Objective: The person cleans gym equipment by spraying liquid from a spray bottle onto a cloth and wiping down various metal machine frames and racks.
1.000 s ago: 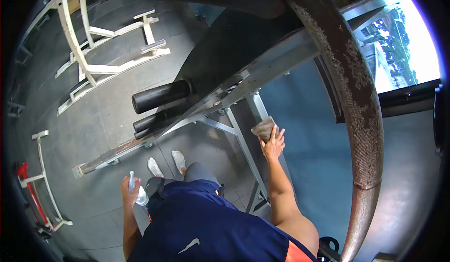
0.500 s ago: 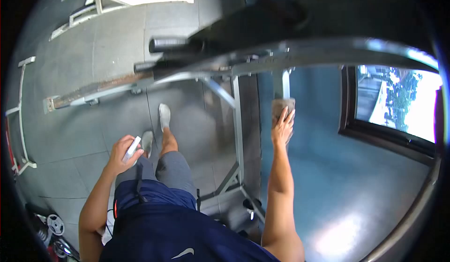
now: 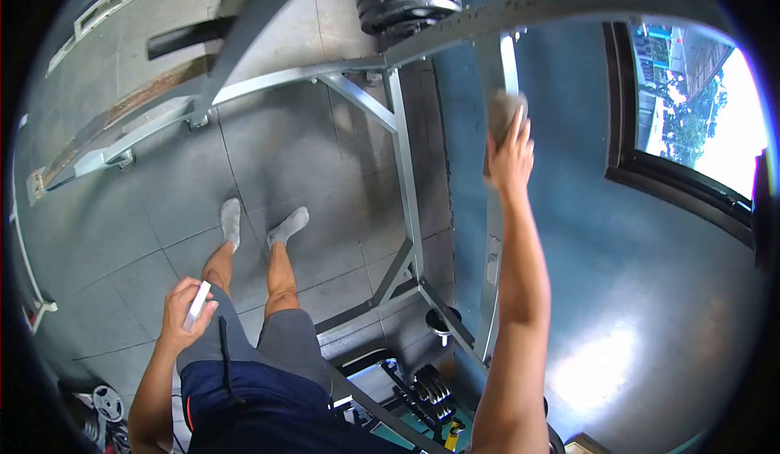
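Currently, L to R. Left hand hangs low by the thigh, fingers curled shut round a small spray bottle; bottle lies along the palm, nozzle end poking above the fingers. Vs. 0.5 s ago it sits a bit lower and closer to the shorts, grip unchanged, bottle not aimed at anything. Socked feet on the tiled floor, just above that hand in view.

Mid-frame: grey steel frame of the gym machine, w/ a stack of weight plates well above.

Right hand is raised at arm's reach, fingers spread flat, pressing a grey-brown cloth onto the upright post of the frame. Cloth is pinned under the fingertips, not bunched in a fist; its upper part shows above them. Change: over the last second the cloth has gone from the slanted strut to this post, and since 0.5 s ago the hand sits higher on it.

Judgement: wiping is in progress and moving up the post; spraying is idle. Window lies right of the hand, apart from it.
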`<act>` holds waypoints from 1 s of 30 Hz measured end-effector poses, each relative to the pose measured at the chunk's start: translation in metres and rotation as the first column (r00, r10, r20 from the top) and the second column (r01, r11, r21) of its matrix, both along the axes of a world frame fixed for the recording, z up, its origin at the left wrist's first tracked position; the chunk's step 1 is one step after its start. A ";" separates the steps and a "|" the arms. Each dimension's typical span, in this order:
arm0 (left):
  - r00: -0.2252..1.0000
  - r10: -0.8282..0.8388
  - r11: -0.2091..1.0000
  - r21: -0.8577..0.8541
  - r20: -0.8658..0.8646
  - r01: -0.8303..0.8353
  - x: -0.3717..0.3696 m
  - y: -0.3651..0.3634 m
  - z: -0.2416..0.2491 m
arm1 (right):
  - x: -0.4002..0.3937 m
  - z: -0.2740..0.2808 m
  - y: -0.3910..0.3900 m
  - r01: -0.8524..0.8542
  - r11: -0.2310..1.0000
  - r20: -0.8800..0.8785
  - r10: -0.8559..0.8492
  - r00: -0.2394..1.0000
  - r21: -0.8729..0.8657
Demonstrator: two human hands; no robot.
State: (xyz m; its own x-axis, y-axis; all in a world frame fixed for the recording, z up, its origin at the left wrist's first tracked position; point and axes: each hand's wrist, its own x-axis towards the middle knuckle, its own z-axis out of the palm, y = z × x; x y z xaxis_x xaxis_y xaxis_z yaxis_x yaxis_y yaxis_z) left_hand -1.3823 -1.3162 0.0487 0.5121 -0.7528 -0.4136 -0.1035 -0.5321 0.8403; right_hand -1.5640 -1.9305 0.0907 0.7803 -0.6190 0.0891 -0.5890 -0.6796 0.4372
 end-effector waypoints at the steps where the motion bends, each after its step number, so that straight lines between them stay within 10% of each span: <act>1: 1.000 -0.006 1.000 -0.001 0.003 0.006 -0.009 -0.005 -0.003 | 0.031 -0.003 -0.010 0.094 0.995 0.062 -0.097 0.993 0.043; 5: 0.997 -0.072 0.997 0.002 0.026 0.072 -0.048 -0.033 -0.011 | 0.106 0.002 -0.064 0.291 0.898 0.165 -0.359 0.919 0.330; 7: 0.995 -0.104 0.994 0.027 -0.008 0.104 -0.064 -0.044 -0.013 | 0.085 0.008 -0.109 0.047 0.419 0.211 -0.548 0.810 0.907; 10: 0.990 -0.129 0.989 0.065 -0.051 0.132 -0.079 -0.064 -0.018 | 0.021 0.004 -0.104 -0.075 0.228 0.215 -0.683 0.698 0.971; 15: 0.982 -0.139 0.978 0.138 -0.130 0.157 -0.090 -0.092 -0.020 | -0.129 -0.008 -0.032 -0.022 0.635 0.483 -0.564 0.670 0.772; 19: 0.982 -0.162 0.983 0.076 -0.094 0.169 -0.103 -0.118 -0.024 | -0.144 0.000 0.044 0.107 0.952 0.442 -0.231 0.867 0.288; 24: 0.986 -0.158 0.986 0.050 -0.056 0.161 -0.116 -0.142 -0.022 | -0.073 -0.019 0.022 0.093 0.996 0.222 -0.094 0.971 0.016; 30: 0.972 -0.227 0.962 0.146 -0.053 0.232 -0.118 -0.166 -0.006 | 0.112 -0.044 -0.050 0.201 0.978 0.439 -0.155 0.885 -0.060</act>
